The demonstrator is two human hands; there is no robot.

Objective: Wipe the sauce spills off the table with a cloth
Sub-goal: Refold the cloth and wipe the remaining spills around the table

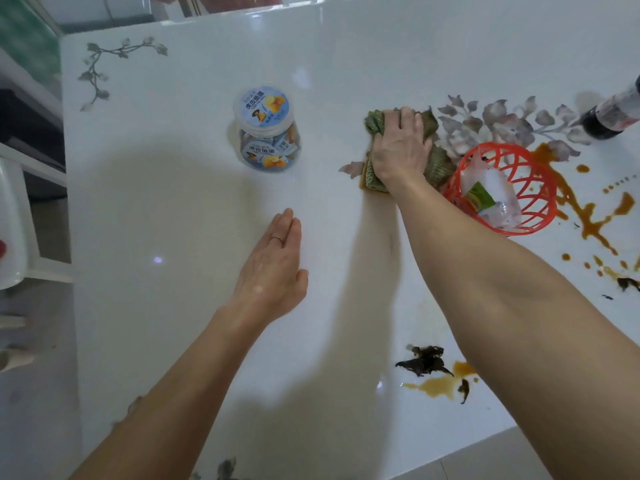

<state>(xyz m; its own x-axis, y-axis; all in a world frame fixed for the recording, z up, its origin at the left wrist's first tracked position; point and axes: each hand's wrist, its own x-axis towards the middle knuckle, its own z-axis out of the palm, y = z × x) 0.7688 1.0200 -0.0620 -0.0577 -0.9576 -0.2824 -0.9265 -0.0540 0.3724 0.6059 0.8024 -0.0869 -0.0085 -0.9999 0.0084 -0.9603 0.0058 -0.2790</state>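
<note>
— What is the biggest thing in view?
— A glossy white table (pixel 173 202) printed with grey leaf sprays. Brown sauce spills (pixel 588 216) spread over it at 3 to 4 o'clock, with a smaller puddle at 5 o'clock.
— And the containers?
— A red plastic lattice basket (pixel 502 146) stands at 2 o'clock and holds a crumpled clear plastic packet with a green and yellow label. At 11 o'clock a clear plastic jar (pixel 266 133) stands upright, its blue-printed lid on, filled with small blue and yellow wrapped packs.
— Where is the cloth?
— The crumpled green woven cloth (pixel 441 162) lies at 1 o'clock, touching the basket's left side. The right hand (pixel 400 147) presses down on it, fingers curled over the bunched fabric.
— The other hand?
— The left hand (pixel 273 268) lies near the centre, fingers straight and together, holding nothing.
— Anything smaller?
— A dark bottle (pixel 613 116), cut off by the frame edge at 2 o'clock, and black scraps (pixel 424 362) beside the near puddle.
</note>
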